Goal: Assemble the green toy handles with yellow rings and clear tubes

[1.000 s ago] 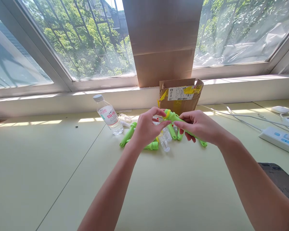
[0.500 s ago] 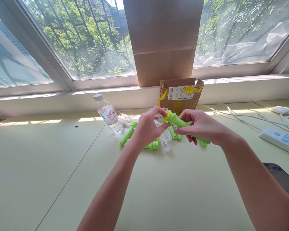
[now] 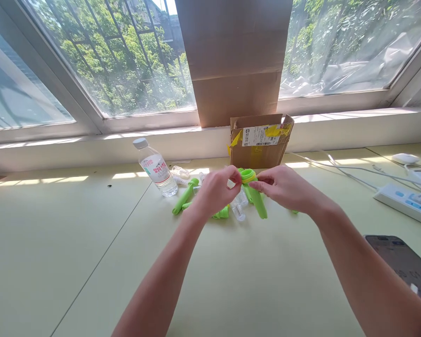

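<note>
Left hand (image 3: pixel 217 188) nearly closed, fingertips pinching yellow ring (image 3: pixel 248 179) on green tube (image 3: pixel 258 202); right hand (image 3: pixel 284 187) half-curled, thumb and fingers gripping tube's upper end; tube tilted, mouth up, in front of cardboard box (image 3: pixel 259 157); bottle (image 3: pixel 158 171) left of box.

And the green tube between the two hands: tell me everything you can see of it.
The green tube looks like plastic: a long body below a wider, round, open mouth, with a yellow ring around it just under the rim. It tilts steeply, mouth up, lower end toward the picture's right, in front of the cardboard box. The left grip and right grip hold it near the ring from either side; whether its lower end touches the table is unclear.
</note>
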